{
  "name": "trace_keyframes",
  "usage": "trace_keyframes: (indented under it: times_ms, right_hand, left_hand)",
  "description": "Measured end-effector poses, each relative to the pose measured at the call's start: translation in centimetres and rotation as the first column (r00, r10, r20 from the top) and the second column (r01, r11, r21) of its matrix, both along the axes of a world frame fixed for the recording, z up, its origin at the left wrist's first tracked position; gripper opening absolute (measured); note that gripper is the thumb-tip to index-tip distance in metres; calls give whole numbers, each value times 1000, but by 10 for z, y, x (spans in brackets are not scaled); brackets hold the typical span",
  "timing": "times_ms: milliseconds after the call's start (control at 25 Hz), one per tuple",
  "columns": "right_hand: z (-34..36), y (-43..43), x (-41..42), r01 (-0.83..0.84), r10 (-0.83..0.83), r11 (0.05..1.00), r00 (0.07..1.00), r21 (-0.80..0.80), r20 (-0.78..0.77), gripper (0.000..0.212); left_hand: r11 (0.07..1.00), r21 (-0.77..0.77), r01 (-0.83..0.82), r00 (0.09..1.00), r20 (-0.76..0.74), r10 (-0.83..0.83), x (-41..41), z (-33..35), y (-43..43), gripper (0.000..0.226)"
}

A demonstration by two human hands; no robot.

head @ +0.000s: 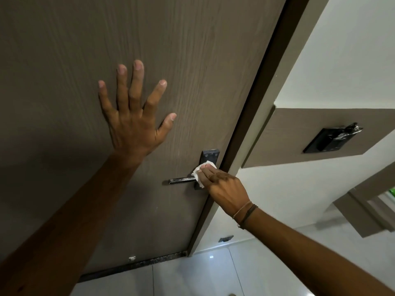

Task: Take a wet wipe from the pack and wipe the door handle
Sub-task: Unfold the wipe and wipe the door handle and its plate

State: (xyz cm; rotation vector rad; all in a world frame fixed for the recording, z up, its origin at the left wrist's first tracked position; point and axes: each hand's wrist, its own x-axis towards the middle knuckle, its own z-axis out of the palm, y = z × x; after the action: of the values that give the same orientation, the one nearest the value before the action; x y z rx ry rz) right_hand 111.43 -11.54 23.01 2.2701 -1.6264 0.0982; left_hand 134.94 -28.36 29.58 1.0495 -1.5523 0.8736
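A dark metal lever door handle (181, 179) with a rectangular back plate (209, 155) sits near the right edge of a brown wood-grain door (192, 60). My right hand (224, 186) presses a white wet wipe (199, 171) against the handle where the lever meets the plate. The lever's left end sticks out bare. My left hand (134, 116) lies flat on the door above and left of the handle, fingers spread, holding nothing. The wipe pack is not in view.
A brown door frame (252, 124) runs along the door's right edge. On the wall panel to the right is a black switch plate (330, 138). White glossy floor tiles (213, 274) lie below, with a small black doorstop (225, 238) by the wall.
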Motion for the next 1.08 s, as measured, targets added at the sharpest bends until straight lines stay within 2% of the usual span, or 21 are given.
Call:
trace_keyframes:
  times_ms: [80, 120, 200, 240, 280, 320, 400, 440, 520, 560, 640, 720, 760, 800, 840, 920, 960, 1080]
  right_hand:
    - [-10, 3, 2, 121, -114, 992, 975, -29, 189, 64]
    - [-16, 6, 8, 214, -196, 977, 911, -11, 363, 60]
    - [-23, 7, 22, 401, -337, 914, 654, 67, 677, 48]
    - [-23, 8, 27, 454, -369, 887, 583, 87, 724, 46]
    - [-23, 9, 28, 461, -369, 886, 632, 53, 681, 49]
    - [-23, 9, 26, 429, -344, 903, 747, -17, 569, 55]
    - [-19, 7, 18, 240, -185, 955, 941, -175, 285, 65]
    - [-13, 5, 13, 108, -76, 973, 984, -205, 158, 66]
    - [-4, -3, 7, -71, 77, 983, 997, -170, 28, 61]
    - [-4, -6, 4, -87, 93, 987, 995, -132, 37, 58]
    - [-11, -6, 3, -5, 16, 998, 984, -60, 176, 56]
    - [-27, 0, 11, 129, -72, 984, 919, -123, 387, 57]
    - [-36, 1, 16, 196, -78, 966, 845, -171, 529, 55]
    - [-42, 1, 22, 279, -77, 941, 728, -191, 682, 51]
    - [-44, -1, 28, 369, -73, 913, 572, -177, 817, 44]
    - [-48, -3, 36, 505, -86, 863, 185, -20, 979, 37]
    - [-49, -4, 38, 516, -98, 853, 3, 82, 995, 38]
    - [-54, -7, 37, 392, -119, 871, -414, 295, 902, 32]
  left_hand:
    - [1000, -20, 9, 1000, 2, -8, 0, -2, -3, 86]
    - [1000, -29, 7, 1000, 3, -6, 0, -3, -4, 86]
    - [999, -48, 0, 1000, 2, 0, 0, -4, -5, 87]
    - [999, -54, 0, 1000, 0, 0, 0, -4, -6, 87]
    - [998, -58, 2, 1000, -3, -3, -1, -4, -6, 87]
    - [998, -59, 7, 1000, -5, -7, -2, -3, -6, 87]
    - [998, -64, 8, 1000, -17, -9, -3, -3, -5, 87]
    - [998, -69, 7, 1000, -25, -9, -3, -3, -5, 87]
    - [996, -90, 7, 999, -37, -10, -2, -2, -4, 87]
    - [995, -101, 8, 999, -43, -12, -3, -1, -3, 86]
    - [994, -110, 2, 999, -47, -7, -3, 0, -1, 84]
    - [994, -106, -13, 999, -41, 9, -3, 1, 2, 80]
    - [994, -105, -20, 999, -39, 16, -3, 1, 3, 78]
    - [994, -105, -18, 999, -36, 14, -4, 1, 4, 77]
    - [995, -102, -11, 999, -33, 8, -5, 2, 4, 77]
    - [995, -102, -5, 999, -38, 1, -6, 3, 2, 77]
    - [994, -106, -8, 999, -45, 4, -6, 3, 1, 77]
    - [993, -120, -5, 998, -58, -2, -6, 2, -2, 79]
